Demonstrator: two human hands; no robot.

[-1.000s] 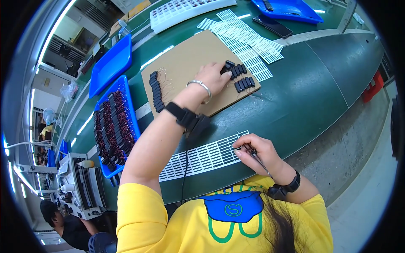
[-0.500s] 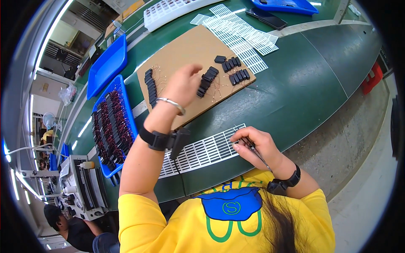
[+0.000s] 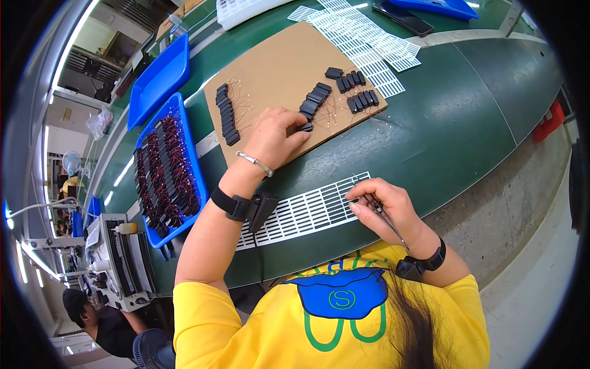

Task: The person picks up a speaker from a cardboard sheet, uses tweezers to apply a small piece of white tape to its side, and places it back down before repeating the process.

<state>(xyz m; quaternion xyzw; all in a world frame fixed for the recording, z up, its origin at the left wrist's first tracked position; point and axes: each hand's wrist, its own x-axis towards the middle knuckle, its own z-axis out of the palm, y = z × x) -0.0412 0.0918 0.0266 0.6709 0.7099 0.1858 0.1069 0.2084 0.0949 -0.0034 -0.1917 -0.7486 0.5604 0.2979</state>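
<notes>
On a brown cardboard sheet [image 3: 276, 67], my left hand [image 3: 273, 135] has its thumb and fingers closed around a small black block [image 3: 305, 127]. That block lies at the near end of a slanted row of black blocks [image 3: 316, 98] with thin red wires. More wired blocks [image 3: 362, 101] are grouped on the right, and a longer row [image 3: 226, 117] stands on the left. My right hand [image 3: 390, 209] holds metal tweezers [image 3: 387, 218], its fingertips over the right end of a white slotted sheet [image 3: 307, 212] near the table's front edge.
Left of the cardboard, a blue tray [image 3: 200, 166] holds many wired black blocks, with another blue tray [image 3: 158, 86] behind it. White slotted sheets [image 3: 369, 40] and a phone [image 3: 402, 18] lie on the far side of the green table [image 3: 442, 104]. A person [image 3: 107, 326] sits at lower left.
My left hand has come down and nearer me, closing on a black block at the near end of the middle row. My right hand keeps the tweezers over the slotted sheet.
</notes>
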